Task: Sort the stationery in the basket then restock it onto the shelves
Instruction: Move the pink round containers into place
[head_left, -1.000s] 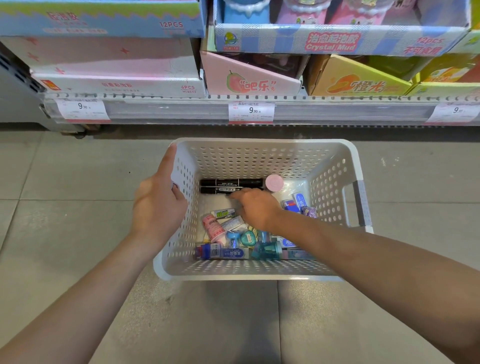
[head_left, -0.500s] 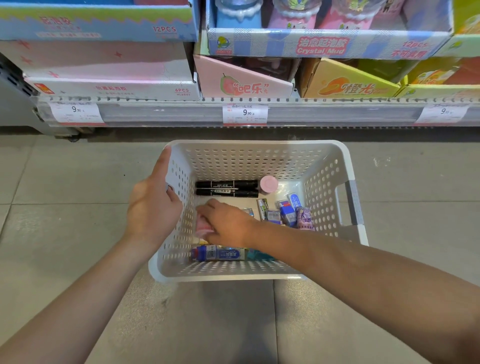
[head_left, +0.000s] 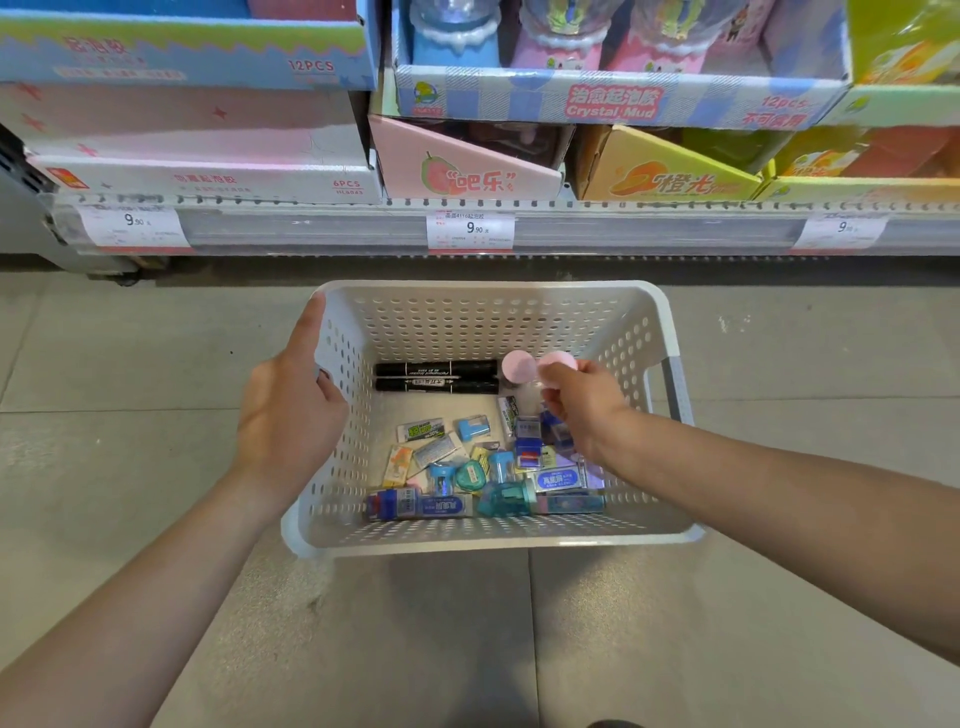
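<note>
A shelf (head_left: 519, 228) runs across the top of the view, stacked with display boxes (head_left: 613, 101) and fronted by price tags (head_left: 470, 228); below it lies a grey tiled floor (head_left: 130, 364). On the floor in front of the shelf sits a white perforated basket (head_left: 488, 322), with the stationery in its bottom. The left hand (head_left: 291, 410) grips the basket's left wall, thumb laid along the outside of the rim and fingers curled over to the inside. The right hand (head_left: 584, 405) is inside the basket near the far right corner, its fingers pinching a pink round-topped item (head_left: 558, 359) just beside a second pink cap (head_left: 519, 366). Two black markers (head_left: 436, 376) lie side by side against the far wall, left of the caps. Nearer the front wall is a loose heap of small items (head_left: 483, 467) (erasers, sharpeners and correction tapes, mostly blue, teal and white), some touching or overlapping.
</note>
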